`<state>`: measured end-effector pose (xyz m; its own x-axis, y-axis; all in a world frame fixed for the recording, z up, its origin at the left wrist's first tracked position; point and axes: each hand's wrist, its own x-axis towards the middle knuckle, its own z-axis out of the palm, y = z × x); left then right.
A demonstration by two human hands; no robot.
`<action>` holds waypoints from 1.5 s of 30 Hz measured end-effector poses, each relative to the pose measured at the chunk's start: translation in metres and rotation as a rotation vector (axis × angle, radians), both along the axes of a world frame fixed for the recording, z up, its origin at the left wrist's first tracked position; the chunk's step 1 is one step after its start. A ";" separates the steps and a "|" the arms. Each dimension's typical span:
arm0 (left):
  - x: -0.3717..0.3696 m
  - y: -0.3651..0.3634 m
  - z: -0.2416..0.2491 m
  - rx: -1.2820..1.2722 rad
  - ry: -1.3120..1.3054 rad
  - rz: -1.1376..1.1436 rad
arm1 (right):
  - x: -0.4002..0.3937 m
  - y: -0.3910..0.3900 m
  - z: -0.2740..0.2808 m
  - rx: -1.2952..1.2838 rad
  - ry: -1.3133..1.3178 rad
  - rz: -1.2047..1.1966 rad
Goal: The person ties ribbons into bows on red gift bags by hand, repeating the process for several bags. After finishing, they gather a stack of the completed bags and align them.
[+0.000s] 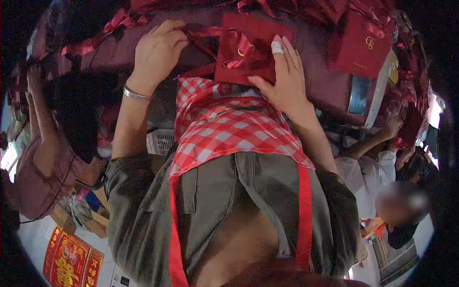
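A dark red gift bag [260, 31] with a gold mark lies flat on the table in front of me. Over its face runs a shiny red ribbon [234, 60], partly looped, which trails off to the left. My left hand [160, 52], wearing a silver bracelet, has its fingers pinched together at the ribbon's left end. Spread across the right side of the bag is my right hand [287, 79], its fingers stretched out and a white wrap on one finger. The thumb rests near the bag's lower edge.
Another red bag [356, 52] with gold lettering lies to the right, near a glossy dark rectangle [358, 94]. More red ribbon [119, 24] is at the upper left. People sit on both sides, one arm [375, 138] reaching in at right. A white basket [161, 141] stands below the table.
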<state>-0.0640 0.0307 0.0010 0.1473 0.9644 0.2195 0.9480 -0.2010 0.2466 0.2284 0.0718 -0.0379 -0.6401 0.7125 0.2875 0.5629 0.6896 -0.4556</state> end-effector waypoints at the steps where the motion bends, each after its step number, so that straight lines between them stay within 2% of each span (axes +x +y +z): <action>1: 0.000 0.001 0.000 -0.010 -0.005 0.002 | 0.001 0.000 -0.001 0.021 0.018 0.017; 6: 0.007 0.003 0.006 0.001 0.008 -0.034 | 0.005 -0.001 0.004 0.008 0.005 -0.002; 11: 0.002 -0.001 0.003 0.011 -0.104 -0.074 | 0.003 0.000 0.015 0.021 -0.042 0.035; 18: -0.001 -0.005 -0.002 0.012 -0.141 -0.047 | -0.015 0.011 0.024 0.028 0.211 0.047; 21: -0.005 -0.006 -0.007 0.016 -0.171 -0.056 | -0.031 0.013 0.032 -0.125 0.254 0.062; 24: -0.004 -0.007 -0.008 0.000 -0.187 -0.032 | -0.043 0.014 0.021 -0.137 0.380 0.102; 34: -0.008 -0.008 -0.011 0.033 -0.216 -0.058 | -0.049 0.012 0.026 -0.216 0.344 0.113; 39: -0.006 -0.009 -0.008 -0.001 -0.213 -0.065 | -0.053 0.013 0.024 -0.253 0.180 -0.052; 42: -0.009 -0.014 -0.011 0.000 -0.206 -0.062 | -0.055 0.015 0.023 -0.163 0.161 -0.096; 45: -0.008 -0.018 -0.010 -0.023 -0.234 -0.012 | -0.052 0.015 0.021 -0.240 0.192 -0.172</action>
